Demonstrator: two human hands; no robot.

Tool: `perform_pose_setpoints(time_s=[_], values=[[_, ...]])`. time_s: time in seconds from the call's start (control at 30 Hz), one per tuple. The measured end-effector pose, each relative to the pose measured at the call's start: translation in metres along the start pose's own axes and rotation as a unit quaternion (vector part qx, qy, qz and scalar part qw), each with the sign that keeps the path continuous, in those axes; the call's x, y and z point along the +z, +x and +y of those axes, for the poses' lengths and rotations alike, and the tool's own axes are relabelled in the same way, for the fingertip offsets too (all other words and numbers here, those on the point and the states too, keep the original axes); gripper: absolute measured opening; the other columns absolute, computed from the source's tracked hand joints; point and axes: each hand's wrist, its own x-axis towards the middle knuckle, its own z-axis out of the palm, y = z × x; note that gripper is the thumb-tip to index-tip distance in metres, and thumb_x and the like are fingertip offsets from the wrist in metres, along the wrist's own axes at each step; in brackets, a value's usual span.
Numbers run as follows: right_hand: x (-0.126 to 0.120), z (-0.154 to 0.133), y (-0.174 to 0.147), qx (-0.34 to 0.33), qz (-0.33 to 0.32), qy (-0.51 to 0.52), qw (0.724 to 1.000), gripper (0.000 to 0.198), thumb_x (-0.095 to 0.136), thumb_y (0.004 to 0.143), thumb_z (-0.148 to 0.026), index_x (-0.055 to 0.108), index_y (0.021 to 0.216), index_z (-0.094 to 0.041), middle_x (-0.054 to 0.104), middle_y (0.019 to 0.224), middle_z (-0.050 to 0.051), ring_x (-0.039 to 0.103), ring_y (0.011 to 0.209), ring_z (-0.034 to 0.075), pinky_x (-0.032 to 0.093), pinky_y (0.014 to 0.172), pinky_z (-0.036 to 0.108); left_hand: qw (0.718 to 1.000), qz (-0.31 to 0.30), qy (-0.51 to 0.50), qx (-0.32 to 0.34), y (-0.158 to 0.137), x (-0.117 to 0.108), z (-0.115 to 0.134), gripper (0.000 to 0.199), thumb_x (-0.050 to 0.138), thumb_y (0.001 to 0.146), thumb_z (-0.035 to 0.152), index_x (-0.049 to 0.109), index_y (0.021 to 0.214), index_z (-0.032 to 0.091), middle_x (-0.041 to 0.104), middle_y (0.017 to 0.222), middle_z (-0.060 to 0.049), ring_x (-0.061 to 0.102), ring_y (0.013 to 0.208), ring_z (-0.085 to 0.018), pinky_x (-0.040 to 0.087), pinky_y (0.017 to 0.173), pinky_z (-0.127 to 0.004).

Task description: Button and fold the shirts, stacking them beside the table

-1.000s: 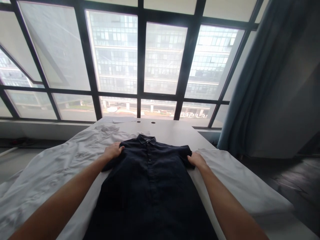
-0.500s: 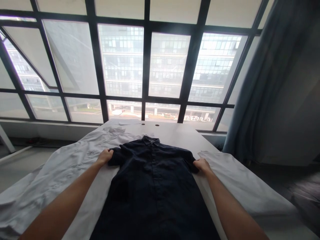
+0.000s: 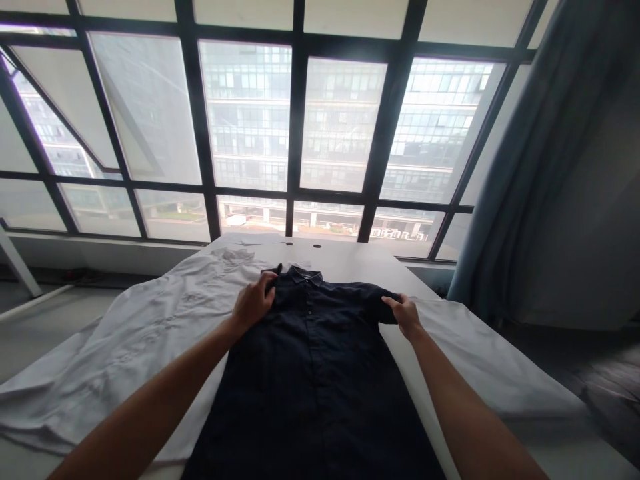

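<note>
A dark navy short-sleeved shirt (image 3: 315,373) lies front up on the white table, its collar (image 3: 306,275) toward the window and its button placket running down the middle. My left hand (image 3: 254,300) is closed on the shirt near the left shoulder, with a bit of dark cloth raised above the fingers. That side's sleeve is mostly hidden behind the hand. At the other side, my right hand (image 3: 406,313) pinches the edge of the right sleeve, which is stretched outward. The shirt's lower end runs out of the frame.
White crumpled cloth (image 3: 150,340) covers the table's left side, and another white cloth (image 3: 490,360) lies to the right. The white tabletop (image 3: 350,257) has two dark round holes near the window. A grey-blue curtain (image 3: 530,180) hangs at the right.
My left hand has moved inward and up from the left sleeve's end to near the shoulder. My right hand has raised the right sleeve slightly and spread it outward.
</note>
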Motion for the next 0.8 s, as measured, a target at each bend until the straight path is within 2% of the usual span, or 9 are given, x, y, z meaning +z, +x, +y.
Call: perform_pose_setpoints(time_s=[0.1,0.13,0.2,0.33,0.47,0.53,0.6,0.67,0.8], values=[[0.014,-0.012,-0.012,-0.079,-0.009,-0.012,0.997,0.026,0.066,0.064,-0.036,0.053,0.08,-0.021,0.069,0.118,0.012,0.066,0.1,0.025,0.054,0.082,0.033,0.972,-0.2,0.027,0.122,-0.031,0.025,0.026,0.054,0.055,0.085,0.02,0.048,0.138,0.028,0.071,0.121,-0.006,0.07,0.103,-0.027,0.053,0.086,-0.034],[0.018,-0.016,-0.017,-0.107,-0.019,-0.027,0.994,0.024,0.065,0.064,-0.034,0.051,0.077,-0.021,0.067,0.123,0.012,0.065,0.104,0.025,0.052,0.087,0.033,0.957,-0.247,0.036,0.146,-0.04,0.032,0.029,0.057,0.057,0.084,0.019,0.047,0.14,0.028,0.072,0.12,-0.006,0.07,0.104,-0.028,0.053,0.086,-0.034],[0.026,-0.023,-0.027,-0.151,-0.045,-0.066,0.985,0.021,0.064,0.063,-0.03,0.048,0.076,-0.023,0.066,0.126,0.011,0.063,0.108,0.024,0.049,0.094,0.035,0.943,-0.285,0.047,0.165,-0.052,0.042,0.028,0.057,0.058,0.083,0.019,0.049,0.14,0.027,0.073,0.117,-0.006,0.07,0.105,-0.029,0.053,0.086,-0.035],[0.043,-0.037,-0.048,-0.213,-0.082,-0.112,0.967,0.019,0.06,0.064,-0.023,0.048,0.078,-0.023,0.066,0.124,0.01,0.064,0.106,0.024,0.049,0.095,0.038,0.959,-0.246,0.033,0.14,-0.057,0.049,0.022,0.038,0.05,0.088,0.017,0.062,0.124,0.023,0.074,0.114,-0.007,0.07,0.105,-0.027,0.052,0.089,-0.035],[0.063,-0.046,-0.073,-0.301,-0.106,-0.126,0.939,0.019,0.056,0.065,-0.015,0.054,0.083,-0.022,0.062,0.127,0.012,0.059,0.118,0.026,0.045,0.101,0.041,0.969,-0.219,-0.002,0.116,-0.057,0.047,0.028,0.032,0.05,0.091,0.021,0.065,0.118,0.024,0.074,0.111,-0.006,0.07,0.104,-0.025,0.052,0.09,-0.033],[0.073,-0.045,-0.089,-0.319,-0.19,-0.133,0.919,0.03,0.057,0.065,-0.012,0.059,0.093,-0.021,0.058,0.133,0.012,0.059,0.118,0.026,0.048,0.099,0.041,0.965,-0.235,-0.006,0.119,-0.059,0.046,0.032,0.03,0.056,0.089,0.028,0.066,0.117,0.025,0.075,0.111,-0.004,0.07,0.103,-0.026,0.052,0.089,-0.033],[0.08,-0.041,-0.103,-0.3,-0.314,-0.133,0.891,0.047,0.063,0.066,-0.013,0.06,0.112,-0.021,0.057,0.135,0.011,0.064,0.109,0.025,0.053,0.091,0.038,0.961,-0.25,-0.011,0.12,-0.061,0.045,0.033,0.029,0.059,0.089,0.038,0.068,0.114,0.027,0.075,0.107,-0.003,0.07,0.1,-0.026,0.052,0.087,-0.033],[0.084,-0.035,-0.112,-0.276,-0.378,-0.139,0.873,0.056,0.069,0.071,-0.019,0.057,0.125,-0.022,0.062,0.129,0.01,0.067,0.102,0.024,0.055,0.087,0.037,0.962,-0.246,-0.02,0.113,-0.061,0.045,0.03,0.03,0.055,0.092,0.045,0.07,0.111,0.028,0.076,0.103,-0.003,0.07,0.097,-0.025,0.051,0.087,-0.032],[0.083,-0.023,-0.112,-0.294,-0.31,-0.244,0.87,0.043,0.064,0.084,-0.033,0.062,0.126,-0.022,0.064,0.129,0.011,0.059,0.12,0.028,0.043,0.106,0.043,0.967,-0.214,-0.019,0.137,-0.055,0.052,0.01,0.034,0.049,0.096,0.043,0.071,0.114,0.025,0.072,0.118,-0.006,0.063,0.113,-0.024,0.045,0.102,-0.034]])
